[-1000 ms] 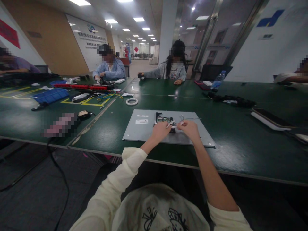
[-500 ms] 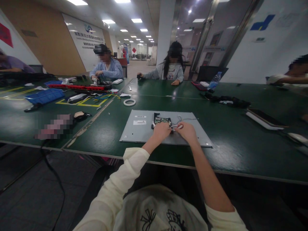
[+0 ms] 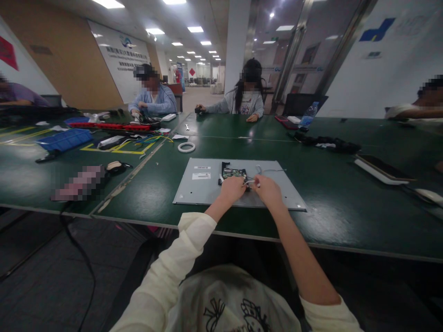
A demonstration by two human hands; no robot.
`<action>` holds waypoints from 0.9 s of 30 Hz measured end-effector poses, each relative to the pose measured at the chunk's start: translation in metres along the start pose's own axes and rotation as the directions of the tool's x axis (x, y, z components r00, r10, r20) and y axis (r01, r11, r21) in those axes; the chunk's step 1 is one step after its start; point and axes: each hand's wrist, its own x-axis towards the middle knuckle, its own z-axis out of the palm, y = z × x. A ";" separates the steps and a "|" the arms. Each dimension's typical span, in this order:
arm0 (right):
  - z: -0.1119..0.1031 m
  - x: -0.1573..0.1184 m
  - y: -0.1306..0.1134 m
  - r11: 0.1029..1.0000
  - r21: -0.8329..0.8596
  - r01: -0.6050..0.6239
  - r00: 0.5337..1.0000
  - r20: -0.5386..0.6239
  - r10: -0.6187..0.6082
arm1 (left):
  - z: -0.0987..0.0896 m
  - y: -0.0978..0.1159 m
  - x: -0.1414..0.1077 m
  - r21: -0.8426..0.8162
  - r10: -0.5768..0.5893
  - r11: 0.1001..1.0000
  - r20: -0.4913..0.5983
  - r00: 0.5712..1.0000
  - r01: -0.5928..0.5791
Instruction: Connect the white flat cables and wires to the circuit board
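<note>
A flat grey panel (image 3: pixel 200 193) with white labels lies on the green table in front of me. Near its middle sits a green circuit board (image 3: pixel 232 172) in a black frame. My left hand (image 3: pixel 232 190) is closed at the board's near edge; its fingertips are partly hidden, so what it grips cannot be made out. Just right of it, my right hand (image 3: pixel 268 190) pinches a thin pale cable (image 3: pixel 249 182) beside the board. More grey cable (image 3: pixel 259 169) runs over the panel behind my right hand.
A white tape roll (image 3: pixel 186 147) lies beyond the panel's left corner. Left are a computer mouse (image 3: pixel 116 167) and a blue tray (image 3: pixel 65 139). A phone on a white box (image 3: pixel 382 171) lies right. Two people sit across the table; others are at both sides.
My right hand has shifted very slightly with the cable between its fingers. My left hand stays at the board. Across the table, a person's hand has moved a small black object slightly left.
</note>
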 end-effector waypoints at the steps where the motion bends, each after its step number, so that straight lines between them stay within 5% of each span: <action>1: 0.000 -0.001 0.001 1.000 -0.013 -0.002 1.000 -0.019 0.002 | 0.000 0.000 0.000 0.001 -0.010 1.000 -0.001 1.000 0.010; 9: 0.007 -0.004 0.006 0.996 -0.086 0.019 0.991 -0.133 -0.031 | -0.003 -0.003 -0.003 -0.050 -0.043 0.998 -0.031 0.999 0.041; 15: 0.012 -0.003 0.011 0.996 -0.064 -0.062 0.989 -0.136 0.053 | -0.003 -0.004 -0.004 -0.021 -0.029 0.999 -0.033 0.999 0.029; 20: 0.007 0.003 0.013 0.970 0.243 -0.029 0.971 -0.224 0.085 | -0.004 -0.007 -0.005 -0.026 -0.034 0.999 -0.053 0.998 0.033; 24: -0.003 0.006 0.003 0.645 0.755 0.120 0.978 -0.200 0.052 | -0.006 -0.012 -0.005 -0.127 -0.083 0.989 -0.101 0.991 0.070; 27: -0.008 0.004 -0.007 0.444 0.881 0.166 0.986 -0.150 -0.070 | -0.007 -0.015 -0.005 -0.178 -0.079 0.982 -0.125 0.989 0.056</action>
